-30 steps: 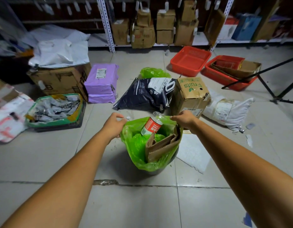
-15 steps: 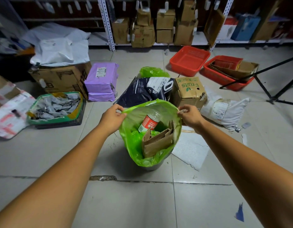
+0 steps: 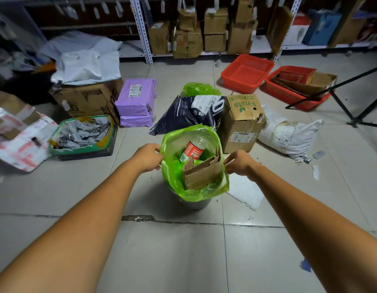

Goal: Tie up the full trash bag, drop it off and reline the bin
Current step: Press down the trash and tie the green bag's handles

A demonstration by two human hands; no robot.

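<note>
A green trash bag (image 3: pixel 172 176) sits in a small grey bin (image 3: pixel 196 204) on the tiled floor. Inside it lie a plastic bottle with a red label (image 3: pixel 191 153) and a folded piece of cardboard (image 3: pixel 201 175). My left hand (image 3: pixel 148 156) pinches the bag's left rim. My right hand (image 3: pixel 239 162) pinches the right rim. The far edge of the bag stands pulled up above the bin. The bag's mouth is open between my hands.
Behind the bin lie a dark printed sack (image 3: pixel 189 113), a "Fruits" carton (image 3: pixel 242 121) and another green bag (image 3: pixel 199 88). A green-rimmed tray of packets (image 3: pixel 81 134) sits left, red baskets (image 3: pixel 246 72) and a tripod leg (image 3: pixel 342 102) right. Shelving lines the back.
Both hands have lifted the bag's rim off the bin, and the far edge now stands higher. My right hand has slid down the right side, nearer to me.
</note>
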